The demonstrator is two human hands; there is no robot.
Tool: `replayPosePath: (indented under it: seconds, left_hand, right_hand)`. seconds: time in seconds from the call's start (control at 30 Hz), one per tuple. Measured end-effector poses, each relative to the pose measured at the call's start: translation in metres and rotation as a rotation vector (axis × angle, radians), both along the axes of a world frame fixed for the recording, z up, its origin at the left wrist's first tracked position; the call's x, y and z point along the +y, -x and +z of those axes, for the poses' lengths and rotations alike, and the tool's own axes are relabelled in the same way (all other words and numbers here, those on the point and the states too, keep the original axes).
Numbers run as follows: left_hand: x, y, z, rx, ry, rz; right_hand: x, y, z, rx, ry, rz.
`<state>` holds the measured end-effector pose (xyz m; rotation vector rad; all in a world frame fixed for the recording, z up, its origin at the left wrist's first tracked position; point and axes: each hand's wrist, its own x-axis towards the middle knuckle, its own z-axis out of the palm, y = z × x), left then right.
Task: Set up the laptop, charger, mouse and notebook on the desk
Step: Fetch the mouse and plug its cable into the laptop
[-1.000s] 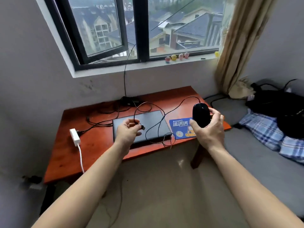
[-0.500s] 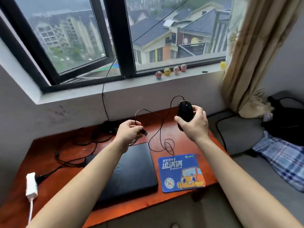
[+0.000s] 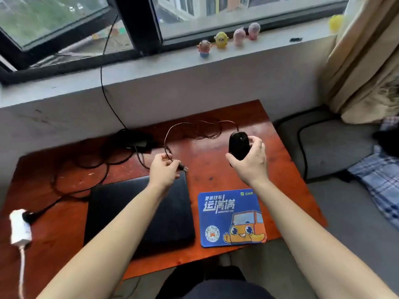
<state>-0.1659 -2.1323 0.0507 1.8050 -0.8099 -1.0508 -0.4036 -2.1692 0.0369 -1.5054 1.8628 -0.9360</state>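
Observation:
My right hand (image 3: 250,160) grips a black wired mouse (image 3: 238,145) in the air over the back right of the red-brown desk (image 3: 280,160). My left hand (image 3: 164,169) pinches the mouse cable's USB plug (image 3: 183,168) just above the far right corner of the closed black laptop (image 3: 172,214). The thin cable (image 3: 194,128) loops between the two hands over the desk. A blue mouse pad (image 3: 231,216) with an orange cartoon truck lies to the right of the laptop. The black charger brick (image 3: 138,139) sits at the back of the desk among tangled black cords. No notebook is in view.
A white power strip (image 3: 19,227) with a black plug in it lies at the desk's left front. Small toy figures (image 3: 221,39) stand on the window sill above. A grey bed (image 3: 336,147) with plaid cloth and a beige curtain (image 3: 362,61) are to the right.
The view has come closer and tilted down over the desk. Both hands have lowered toward the desk, the mouse now nearer the pad, and the cable loop has spread out behind them.

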Motion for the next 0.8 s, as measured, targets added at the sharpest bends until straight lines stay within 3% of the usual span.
replayPosePath:
  seconds: [0.27, 0.53, 0.8]
  left_hand:
    - [0.072, -0.014, -0.127, -0.164, -0.461, -0.087]
    - [0.071, -0.022, -0.140, -0.214, -0.479, -0.144]
    - [0.063, -0.034, -0.127, 0.007, -0.447, 0.142]
  right_hand:
    - [0.089, -0.005, -0.113, 0.323, -0.538, 0.288]
    - [0.108, -0.015, -0.138, 0.472, -0.582, 0.305]
    - [0.104, 0.000, -0.130, 0.513, -0.669, 0.404]
